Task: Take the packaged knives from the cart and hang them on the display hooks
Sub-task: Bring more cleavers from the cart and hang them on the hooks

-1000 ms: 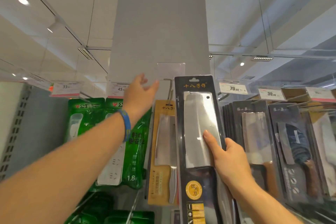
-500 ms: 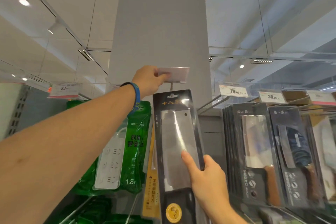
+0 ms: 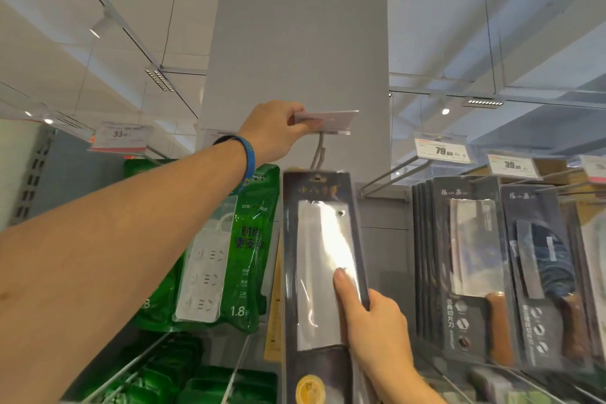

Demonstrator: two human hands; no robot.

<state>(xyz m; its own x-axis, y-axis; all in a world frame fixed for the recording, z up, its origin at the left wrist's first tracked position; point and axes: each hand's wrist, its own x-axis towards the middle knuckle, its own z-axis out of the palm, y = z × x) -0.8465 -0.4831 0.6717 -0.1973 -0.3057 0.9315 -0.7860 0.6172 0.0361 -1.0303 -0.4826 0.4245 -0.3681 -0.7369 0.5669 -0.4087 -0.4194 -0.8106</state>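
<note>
Fingers [image 3: 296, 110] of the left hand [image 3: 272, 131] pinch the clear tag holder [image 3: 331, 118] at upper centre of the frame, above the hook [image 3: 317, 154]. At centre, the right hand [image 3: 377, 331] grips the upright packaged knife [image 3: 323, 272] by its right edge, thumb flat on the blister, top just under the hook; whether it is threaded on cannot be told. Green power-strip packs [image 3: 229, 256] hang at its left.

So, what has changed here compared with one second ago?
The left hand, open and reaching before, now pinches the price tag holder and has tipped it up. The right hand has moved the black cleaver package leftward, under the hook, covering most of the yellow package; whether it hangs on the hook I cannot tell. Unchanged: the right hand's grip, the green power-strip packs, the hanging knives at right.
</note>
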